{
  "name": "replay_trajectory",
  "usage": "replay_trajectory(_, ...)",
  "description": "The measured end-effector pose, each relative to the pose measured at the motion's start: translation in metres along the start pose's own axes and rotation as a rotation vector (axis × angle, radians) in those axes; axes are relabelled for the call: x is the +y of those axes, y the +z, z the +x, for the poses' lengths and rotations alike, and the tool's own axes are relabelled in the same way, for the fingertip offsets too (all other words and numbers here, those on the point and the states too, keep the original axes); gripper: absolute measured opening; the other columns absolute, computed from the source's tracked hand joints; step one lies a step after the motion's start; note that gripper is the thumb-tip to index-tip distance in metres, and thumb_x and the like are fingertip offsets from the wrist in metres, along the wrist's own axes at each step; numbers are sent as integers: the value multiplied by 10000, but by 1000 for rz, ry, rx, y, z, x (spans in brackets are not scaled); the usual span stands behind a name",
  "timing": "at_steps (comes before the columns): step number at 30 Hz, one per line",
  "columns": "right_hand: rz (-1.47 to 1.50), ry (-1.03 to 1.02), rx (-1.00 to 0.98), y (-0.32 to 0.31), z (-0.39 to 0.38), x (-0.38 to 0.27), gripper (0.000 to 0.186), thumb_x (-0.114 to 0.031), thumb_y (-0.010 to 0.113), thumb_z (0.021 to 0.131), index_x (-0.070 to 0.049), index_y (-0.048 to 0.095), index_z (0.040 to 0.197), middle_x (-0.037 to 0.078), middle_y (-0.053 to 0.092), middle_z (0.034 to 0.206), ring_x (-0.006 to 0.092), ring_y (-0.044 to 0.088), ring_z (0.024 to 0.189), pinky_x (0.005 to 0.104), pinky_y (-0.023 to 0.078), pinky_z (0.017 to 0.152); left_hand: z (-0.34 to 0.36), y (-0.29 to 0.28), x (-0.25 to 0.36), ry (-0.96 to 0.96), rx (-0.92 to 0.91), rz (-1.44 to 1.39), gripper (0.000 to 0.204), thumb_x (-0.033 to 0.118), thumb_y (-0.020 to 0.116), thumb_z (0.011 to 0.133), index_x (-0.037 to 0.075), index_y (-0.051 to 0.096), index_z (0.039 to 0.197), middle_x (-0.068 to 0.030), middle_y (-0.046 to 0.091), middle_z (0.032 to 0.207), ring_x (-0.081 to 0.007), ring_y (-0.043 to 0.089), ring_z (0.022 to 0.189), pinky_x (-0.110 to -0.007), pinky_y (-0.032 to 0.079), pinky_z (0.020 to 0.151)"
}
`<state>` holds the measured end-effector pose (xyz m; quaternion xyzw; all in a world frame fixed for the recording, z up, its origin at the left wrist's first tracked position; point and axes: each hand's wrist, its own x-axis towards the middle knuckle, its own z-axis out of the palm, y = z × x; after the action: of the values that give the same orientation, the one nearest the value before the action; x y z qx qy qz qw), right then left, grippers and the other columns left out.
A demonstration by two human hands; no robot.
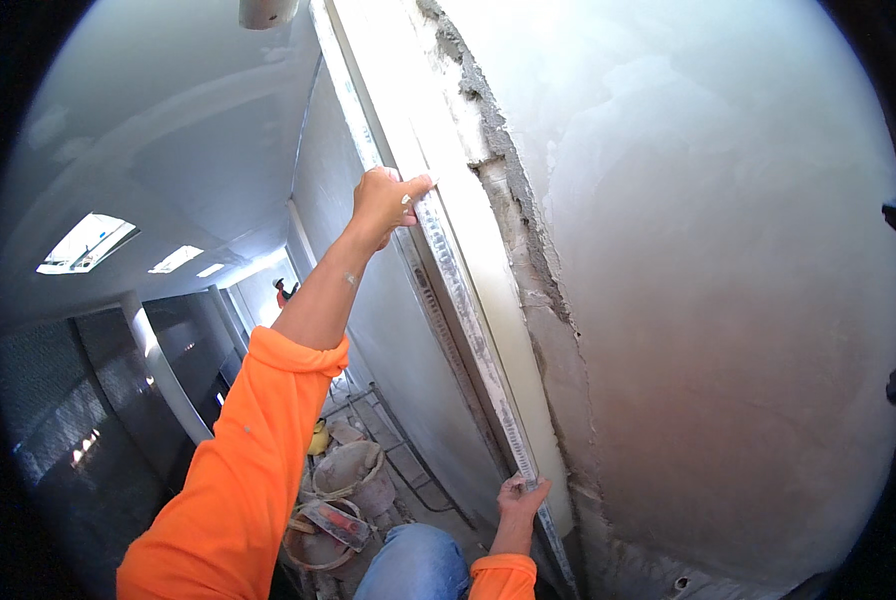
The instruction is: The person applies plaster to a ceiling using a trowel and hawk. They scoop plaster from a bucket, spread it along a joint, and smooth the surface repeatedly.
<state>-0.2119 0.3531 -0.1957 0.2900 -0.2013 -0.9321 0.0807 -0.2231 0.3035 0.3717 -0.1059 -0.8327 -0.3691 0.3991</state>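
Observation:
A long, narrow metal straightedge (473,310), smeared with pale plaster, slants along the wall corner. My left hand (388,208) grips it high up, thumb laid across its face and fingers curled behind. Lower down, my right hand (516,505) pinches the same straightedge near its bottom, thumb on its right side. Next to it runs a smooth, pale corner strip (503,310). Right of that strip is a ragged band of rough grey mortar (513,190), bordering the broad smooth plastered wall (718,280).
Below my left arm stand a plaster-crusted bucket (353,475) and another bucket (313,550) with a trowel (336,522) across it. A metal frame (403,445) lies along the wall base. My knee (415,565) is close by. A person (284,293) stands far off.

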Motion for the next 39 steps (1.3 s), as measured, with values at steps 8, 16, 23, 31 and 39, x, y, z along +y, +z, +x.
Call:
replay_trajectory(8,1,67,31,-27,12,-11,421,-436,680,869,-51,652,1037,66,635,926,156,599,681,229,529,512,-32,1,-17,26,30,13,390,283,842,825,-38,620,836,-129,679,771,-155,664,602,-280,559,506)
replay_trajectory(16,-75,91,5,-109,16,-14,433,-476,675,920,-80,679,1094,67,664,1005,205,639,841,299,589,669,-93,-29,-65,-14,138,75,641,452,885,806,-98,660,1049,-132,697,847,-178,689,698,-322,606,607)
replay_trajectory(23,-504,63,233,-171,-9,-32,746,-659,718,895,26,594,1164,158,661,1051,180,621,763,255,556,600,-141,-34,-119,4,49,-28,693,436,848,860,-126,601,1183,-194,720,993,-193,728,828,-301,626,687)
replay_trajectory(31,-995,-68,345,-205,-24,-65,629,-650,702,918,-40,584,1010,154,752,858,145,599,538,262,501,447,-192,-51,-199,-169,60,-133,681,364,845,878,-124,562,1260,-210,703,1107,-189,716,942,-285,613,717)
replay_trajectory(39,-1423,-150,413,-214,-36,-103,576,-566,721,944,-5,602,1003,139,740,791,152,608,506,289,492,416,-186,-74,-294,-199,46,-238,649,321,816,904,-88,558,1337,-146,683,1198,-191,687,1067,-344,616,859)
